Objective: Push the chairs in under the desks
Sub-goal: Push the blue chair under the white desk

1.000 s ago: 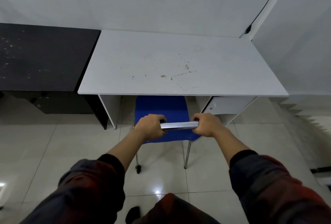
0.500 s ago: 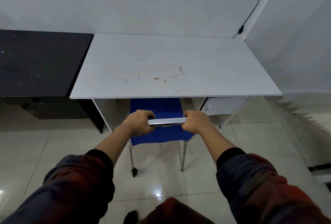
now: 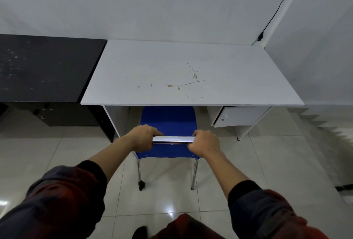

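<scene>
A blue chair (image 3: pixel 169 119) with chrome legs stands in front of the white desk (image 3: pixel 183 74), its seat partly under the desk's front edge. My left hand (image 3: pixel 142 139) and my right hand (image 3: pixel 205 144) both grip the chrome top bar of the chair's backrest, one at each end. The chair's two rear legs rest on the tiled floor, outside the desk.
A black desk (image 3: pixel 45 67) adjoins the white one on the left. The white desk has a small cabinet with a door (image 3: pixel 238 115) ajar at its right. Walls stand behind and to the right. A black cable (image 3: pixel 275 11) runs down the corner.
The chair has slid a little further forward under the white desk, with both hands still holding the top bar. The view has shifted slightly.
</scene>
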The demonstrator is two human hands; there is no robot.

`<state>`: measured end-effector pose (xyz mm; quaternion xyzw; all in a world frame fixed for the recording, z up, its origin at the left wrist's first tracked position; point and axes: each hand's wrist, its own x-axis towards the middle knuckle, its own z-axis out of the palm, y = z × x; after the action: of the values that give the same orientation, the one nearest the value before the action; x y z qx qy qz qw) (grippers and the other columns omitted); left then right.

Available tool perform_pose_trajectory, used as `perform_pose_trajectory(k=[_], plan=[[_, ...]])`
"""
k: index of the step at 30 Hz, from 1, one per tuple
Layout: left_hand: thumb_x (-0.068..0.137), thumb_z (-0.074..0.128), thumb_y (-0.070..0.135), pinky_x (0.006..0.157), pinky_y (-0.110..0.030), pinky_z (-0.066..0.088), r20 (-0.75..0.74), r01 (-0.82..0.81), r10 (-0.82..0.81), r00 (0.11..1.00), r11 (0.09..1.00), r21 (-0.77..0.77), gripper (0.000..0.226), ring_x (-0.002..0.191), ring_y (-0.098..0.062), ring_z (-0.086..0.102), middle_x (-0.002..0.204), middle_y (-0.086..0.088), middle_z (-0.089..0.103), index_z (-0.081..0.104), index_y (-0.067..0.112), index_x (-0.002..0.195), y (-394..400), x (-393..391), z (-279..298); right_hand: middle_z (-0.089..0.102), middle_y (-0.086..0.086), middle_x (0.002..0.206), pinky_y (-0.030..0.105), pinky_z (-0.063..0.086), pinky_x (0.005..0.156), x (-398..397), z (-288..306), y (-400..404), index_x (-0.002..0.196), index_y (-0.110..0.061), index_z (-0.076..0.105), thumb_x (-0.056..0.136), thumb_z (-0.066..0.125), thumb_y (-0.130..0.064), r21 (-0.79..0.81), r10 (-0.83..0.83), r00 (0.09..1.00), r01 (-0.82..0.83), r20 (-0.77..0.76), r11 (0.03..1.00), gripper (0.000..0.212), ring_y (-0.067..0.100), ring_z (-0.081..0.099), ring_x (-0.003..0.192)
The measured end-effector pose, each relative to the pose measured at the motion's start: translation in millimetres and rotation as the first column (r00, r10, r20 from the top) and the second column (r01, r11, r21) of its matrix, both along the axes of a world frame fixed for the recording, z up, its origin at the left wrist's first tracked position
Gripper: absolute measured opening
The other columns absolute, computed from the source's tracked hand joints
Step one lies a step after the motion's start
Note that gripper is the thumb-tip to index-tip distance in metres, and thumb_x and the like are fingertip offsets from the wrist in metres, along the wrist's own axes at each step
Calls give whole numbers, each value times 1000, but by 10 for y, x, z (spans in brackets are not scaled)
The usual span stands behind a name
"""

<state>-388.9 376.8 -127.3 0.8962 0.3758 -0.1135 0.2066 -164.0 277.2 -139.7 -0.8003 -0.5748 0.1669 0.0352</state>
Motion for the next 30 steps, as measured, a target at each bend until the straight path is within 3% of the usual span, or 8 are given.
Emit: perform_pose_trajectory(k=[4,7,13,18,20,26,30], plan=[[90,58,15,85,-34,52,-8,-63,63,998,998,12,48,108,-17,57,125,9,62,56,38,133,-30,-109,-44,65,0,91,26,43,61,-70,-33,-34,101,-21,65,79,66,-30,39,23,999,-22,-28,999,24,19,54,76],[90,58,13,88,-35,53,-32,-95,95,995,995,3,45,105,-19,61,122,4,65,59,31,132,-94,-62,-67,68,-1,96,26,44,63,-46,-46,-70,104,-23,66,80,68,-30,52,51,996,-47,-74,998,25,17,55,80],[85,60,6,84,-35,54,-129,-10,13,992,1000,28,42,95,-22,63,112,-2,68,64,20,124,-103,123,-2,69,-5,99,23,39,60,57,-57,-154,106,-26,68,82,71,-30,120,54,988,-37,-147,992,24,13,55,81],[85,59,5,82,-36,55,-139,22,-17,990,999,31,44,94,-22,63,112,-2,67,62,22,125,-107,195,9,70,-5,99,25,46,64,119,-86,-165,107,-27,68,84,71,-32,117,32,991,-17,-131,993,24,14,59,83],[86,58,5,84,-37,55,-125,4,1,992,999,41,46,96,-22,63,115,0,67,61,25,127,-66,91,8,69,-5,98,28,51,67,4,-99,-120,108,-28,67,83,69,-31,123,23,993,-9,-113,992,25,15,60,84],[88,60,10,86,-35,54,25,-173,172,985,984,46,47,103,-17,61,121,8,65,61,34,128,-36,-204,-111,69,-4,96,25,45,63,-163,-166,-25,106,-27,67,81,70,-33,145,26,995,-12,-94,989,26,16,59,81],[87,62,14,85,-34,53,91,-224,216,972,971,87,41,102,-16,60,120,10,62,64,33,123,-4,-152,-124,69,-5,95,33,55,68,-25,-106,78,101,-28,67,81,71,-36,111,107,986,-93,-131,990,22,16,61,81]])
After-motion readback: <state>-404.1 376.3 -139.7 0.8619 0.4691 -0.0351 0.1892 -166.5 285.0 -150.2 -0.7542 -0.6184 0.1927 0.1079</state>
